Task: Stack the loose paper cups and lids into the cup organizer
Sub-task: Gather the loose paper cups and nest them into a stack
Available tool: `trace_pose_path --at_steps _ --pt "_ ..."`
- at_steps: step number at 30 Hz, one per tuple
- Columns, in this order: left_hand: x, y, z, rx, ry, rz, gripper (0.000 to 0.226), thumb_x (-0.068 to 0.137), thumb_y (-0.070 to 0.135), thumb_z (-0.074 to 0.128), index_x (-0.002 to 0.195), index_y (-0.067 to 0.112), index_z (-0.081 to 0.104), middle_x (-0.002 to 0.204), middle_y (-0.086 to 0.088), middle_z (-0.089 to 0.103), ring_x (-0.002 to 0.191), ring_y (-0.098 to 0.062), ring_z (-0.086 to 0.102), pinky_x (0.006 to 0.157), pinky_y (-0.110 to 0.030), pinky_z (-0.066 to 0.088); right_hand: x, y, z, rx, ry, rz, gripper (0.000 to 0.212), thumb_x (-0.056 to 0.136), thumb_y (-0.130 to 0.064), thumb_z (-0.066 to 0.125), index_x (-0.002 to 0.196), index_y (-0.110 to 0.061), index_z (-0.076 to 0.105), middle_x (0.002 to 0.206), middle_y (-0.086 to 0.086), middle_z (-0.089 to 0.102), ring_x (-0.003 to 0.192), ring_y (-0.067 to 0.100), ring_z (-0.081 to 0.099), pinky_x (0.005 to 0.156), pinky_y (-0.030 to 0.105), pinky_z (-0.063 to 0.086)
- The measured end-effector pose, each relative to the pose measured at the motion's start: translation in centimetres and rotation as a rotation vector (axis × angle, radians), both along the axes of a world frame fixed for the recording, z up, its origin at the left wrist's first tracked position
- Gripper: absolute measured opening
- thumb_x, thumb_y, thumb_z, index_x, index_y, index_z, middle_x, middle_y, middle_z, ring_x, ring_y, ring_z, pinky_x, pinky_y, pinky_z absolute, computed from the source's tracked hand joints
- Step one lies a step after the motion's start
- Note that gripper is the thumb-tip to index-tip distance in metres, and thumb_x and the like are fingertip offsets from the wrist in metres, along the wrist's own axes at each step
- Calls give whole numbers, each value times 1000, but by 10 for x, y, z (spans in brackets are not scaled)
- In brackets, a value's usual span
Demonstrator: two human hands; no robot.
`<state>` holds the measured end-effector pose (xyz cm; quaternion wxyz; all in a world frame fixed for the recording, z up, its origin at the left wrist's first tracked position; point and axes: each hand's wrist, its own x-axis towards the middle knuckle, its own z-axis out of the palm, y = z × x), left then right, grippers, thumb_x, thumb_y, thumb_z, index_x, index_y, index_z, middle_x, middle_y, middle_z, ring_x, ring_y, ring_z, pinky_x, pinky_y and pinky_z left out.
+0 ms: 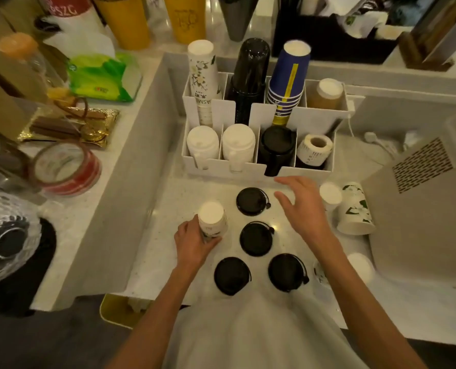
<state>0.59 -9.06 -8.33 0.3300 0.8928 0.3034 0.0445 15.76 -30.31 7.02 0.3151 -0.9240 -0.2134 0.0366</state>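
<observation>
Countertop work: my left hand (192, 241) grips an upturned floral paper cup (212, 221), my right hand (300, 206) spread wide, nearer the cup organizer (312, 117) straight ahead.

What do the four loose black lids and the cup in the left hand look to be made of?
Black lids: likely plastic, smooth and slightly glossy, with moulded rims and small side tabs. Cup in the left hand: apparently paper, matte white with a green print.
</observation>
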Motion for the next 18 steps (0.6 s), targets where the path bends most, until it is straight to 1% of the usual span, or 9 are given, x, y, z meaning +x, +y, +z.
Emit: trace_pose_path --at_steps 2,4,7,9,11,14,17,18 --pt "2 -1 -1 30 -14 -21 70 62 59 77 116 23 49 113 -5 64 108 -28 55 90 -41 44 13 -25 2 -66 -54 -124 37 91 -24 66 127 -18 62 130 7 60 124 26 45 107 37 34" --pt "3 -1 -2 57 -46 -38 70 62 58 77 116 21 51 113 -6 65 107 -28 58 93 -41 44 22 -43 1 -161 -41 -223 45 90 -32 65 133 -18 57 138 9 54 130 29 39 109 43 33" --pt "5 -1 -3 51 -63 -61 74 64 55 77 123 22 47 120 -6 62 115 -26 55 103 -44 40 28 -58 -3 -267 118 -325 64 89 -45 63 145 -20 42 152 12 38 140 35 28 113 49 26" --pt "6 -1 -4 35 -54 -74 77 65 54 78 126 19 46 123 -7 60 117 -27 54 106 -48 40 29 -61 -8 -277 203 -342 70 88 -48 64 147 -20 38 154 13 33 140 38 27 113 50 26" --pt "5 -1 -6 14 -40 -85 82 66 52 79 131 16 45 130 -10 58 123 -29 51 106 -52 40 28 -60 -12 -218 220 -371 67 86 -44 67 144 -21 41 152 13 33 137 40 32 109 52 33" --pt "2 -3 -8 -14 -41 -102 84 70 49 78 136 14 41 138 -11 53 131 -32 46 107 -55 38 31 -59 -11 -116 245 -423 58 86 -37 70 137 -24 45 147 14 37 130 39 43 104 52 44" --pt "0 -2 -8 -24 -48 -102 83 72 52 76 137 16 40 139 -11 52 131 -33 45 107 -56 37 33 -61 -2 -145 239 -377 53 87 -35 69 134 -28 46 143 13 44 116 34 56 91 51 54" --pt "-1 -2 -8 -26 -48 -104 82 73 52 75 138 16 39 140 -10 52 132 -33 44 108 -56 37 32 -62 4 -154 207 -353 53 87 -36 69 134 -29 47 143 11 45 115 32 57 91 49 54"
